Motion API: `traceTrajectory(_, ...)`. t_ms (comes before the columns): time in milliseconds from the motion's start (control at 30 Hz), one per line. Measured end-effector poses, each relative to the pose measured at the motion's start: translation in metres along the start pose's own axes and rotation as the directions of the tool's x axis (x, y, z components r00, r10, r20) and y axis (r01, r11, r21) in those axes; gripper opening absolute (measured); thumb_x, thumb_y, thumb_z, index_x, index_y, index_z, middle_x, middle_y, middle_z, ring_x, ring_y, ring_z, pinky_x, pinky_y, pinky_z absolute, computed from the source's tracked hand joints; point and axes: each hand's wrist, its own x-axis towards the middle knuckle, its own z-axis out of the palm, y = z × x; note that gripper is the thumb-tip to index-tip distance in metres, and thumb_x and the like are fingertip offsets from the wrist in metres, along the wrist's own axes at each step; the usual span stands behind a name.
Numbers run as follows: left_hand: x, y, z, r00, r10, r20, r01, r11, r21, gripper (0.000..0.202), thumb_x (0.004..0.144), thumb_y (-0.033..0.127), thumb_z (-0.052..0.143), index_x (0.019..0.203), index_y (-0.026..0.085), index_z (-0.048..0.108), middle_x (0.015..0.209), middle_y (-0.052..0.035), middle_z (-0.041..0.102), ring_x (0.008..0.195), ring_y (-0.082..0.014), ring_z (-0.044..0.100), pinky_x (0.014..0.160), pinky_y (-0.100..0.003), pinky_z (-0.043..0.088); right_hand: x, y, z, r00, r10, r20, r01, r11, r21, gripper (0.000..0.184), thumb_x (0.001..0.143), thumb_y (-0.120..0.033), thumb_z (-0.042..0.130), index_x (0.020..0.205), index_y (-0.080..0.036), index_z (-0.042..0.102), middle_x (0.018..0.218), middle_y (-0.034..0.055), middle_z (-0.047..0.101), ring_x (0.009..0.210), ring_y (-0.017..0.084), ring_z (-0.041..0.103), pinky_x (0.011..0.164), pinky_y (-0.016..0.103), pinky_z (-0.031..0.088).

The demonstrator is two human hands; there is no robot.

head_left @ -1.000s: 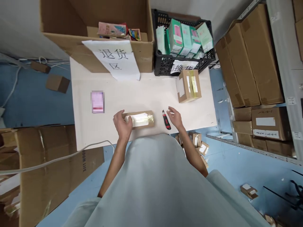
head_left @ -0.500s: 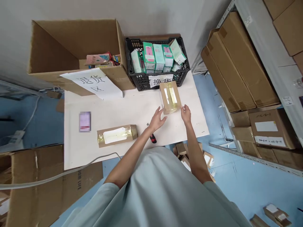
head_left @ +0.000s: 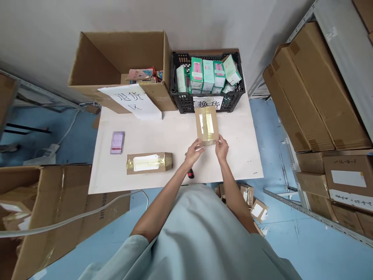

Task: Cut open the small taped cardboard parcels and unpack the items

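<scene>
A small taped cardboard box (head_left: 207,123) with white labels lies on the white table in front of the black crate. My left hand (head_left: 194,152) has its fingers at the near left corner of this box. On the near right corner, my right hand (head_left: 222,149) grips with bent fingers. Beneath my left wrist is a red and black tool (head_left: 190,173), partly covered by the hand, so its kind is unclear. A longer taped cardboard box (head_left: 149,163) with a white label lies to the left.
Behind stand a large open carton (head_left: 122,91) with colourful packets and a black plastic crate (head_left: 208,102) of green-white boxes. A blurred purple item (head_left: 117,142) lies at the table's left. A grey cable (head_left: 116,208) crosses the front left. Shelving with cartons (head_left: 317,93) stands right.
My hands have come together onto the near corners of the small box, and it now sits straighter. The whole view has shifted a little.
</scene>
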Motion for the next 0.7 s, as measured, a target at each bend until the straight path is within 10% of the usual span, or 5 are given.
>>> traceTrajectory(300, -0.018, -0.012, -0.07, 0.986, 0.106, -0.129, -0.105, 0.994, 0.014, 0.061, 0.094, 0.049, 0.085, 0.15, 0.028, 0.076, 0.186, -0.0142, 0.045, 0.156, -0.0414, 0.063, 0.129, -0.058, 0.055, -0.037, 0.022, 0.055, 0.979, 0.105, 0.173, -0.094, 0.993, -0.07, 0.069, 0.096, -0.046, 0.077, 0.154, -0.012, 0.063, 0.148, 0.0258, 0.075, 0.12, 0.03, 0.08, 0.111, 0.048, 0.064)
traceTrajectory(700, -0.097, -0.054, -0.262, 0.773, 0.338, -0.537, -0.051, 0.876, 0.479, 0.04, 0.103, 0.039, 0.072, 0.139, 0.021, 0.075, 0.162, -0.02, 0.067, 0.162, -0.0368, 0.056, 0.142, -0.057, 0.037, -0.152, 0.013, 0.102, 0.835, 0.322, 0.446, 0.108, 0.7, -0.706, 0.054, 0.106, -0.05, 0.08, 0.147, -0.018, 0.066, 0.146, 0.0176, 0.074, 0.134, 0.031, 0.074, 0.108, 0.038, 0.059)
